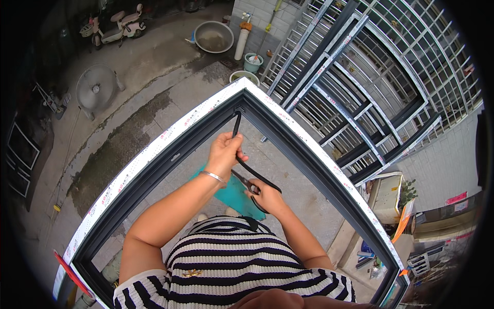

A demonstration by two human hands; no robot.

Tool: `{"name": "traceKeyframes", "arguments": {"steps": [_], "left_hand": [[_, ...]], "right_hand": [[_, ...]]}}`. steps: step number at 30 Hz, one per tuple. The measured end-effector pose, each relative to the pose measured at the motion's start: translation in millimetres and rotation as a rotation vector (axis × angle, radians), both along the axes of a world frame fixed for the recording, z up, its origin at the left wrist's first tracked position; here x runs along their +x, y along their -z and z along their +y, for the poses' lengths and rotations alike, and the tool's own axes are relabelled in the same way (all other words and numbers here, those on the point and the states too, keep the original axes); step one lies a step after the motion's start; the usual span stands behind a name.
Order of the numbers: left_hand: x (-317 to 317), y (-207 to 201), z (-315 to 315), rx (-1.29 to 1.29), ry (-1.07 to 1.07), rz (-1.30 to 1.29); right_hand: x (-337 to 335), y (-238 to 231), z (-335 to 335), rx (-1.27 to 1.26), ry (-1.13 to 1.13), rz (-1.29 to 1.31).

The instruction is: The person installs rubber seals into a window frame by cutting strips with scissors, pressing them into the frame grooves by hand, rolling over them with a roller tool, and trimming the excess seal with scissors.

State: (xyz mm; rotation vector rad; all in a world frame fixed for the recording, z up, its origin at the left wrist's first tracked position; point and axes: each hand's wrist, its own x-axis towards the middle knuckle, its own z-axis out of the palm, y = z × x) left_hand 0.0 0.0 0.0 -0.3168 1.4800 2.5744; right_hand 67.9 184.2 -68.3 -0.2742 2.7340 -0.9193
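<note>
Left hand pinches black strip just short of frame's far corner; right hand grips scissors, strip's slack curving down beside it. Strip's upper end reaches inside corner, so that end looks placed, or nearly so. Below left hand, length hangs loose, no cut showing between hands; that stretch looks unfinished. Along frame's other sides, can't tell whether strip is in. Teal sheet lies below.

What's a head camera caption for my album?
Left hand holds a black strip reaching the frame; right hand holds scissors.
</note>
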Motion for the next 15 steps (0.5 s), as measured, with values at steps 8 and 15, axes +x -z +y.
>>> {"name": "traceKeyframes", "arguments": {"steps": [8,15], "left_hand": [[-35.1,-5.9,-24.2,-0.214,0.131,-0.114],[26.6,-27.5,-53.1,-0.209,0.121,-0.122]], "right_hand": [[60.1,2.1,68.1,-0.257,-0.127,-0.303],[59.0,-2.7,73.3,-0.666,0.153,-0.315]]}}
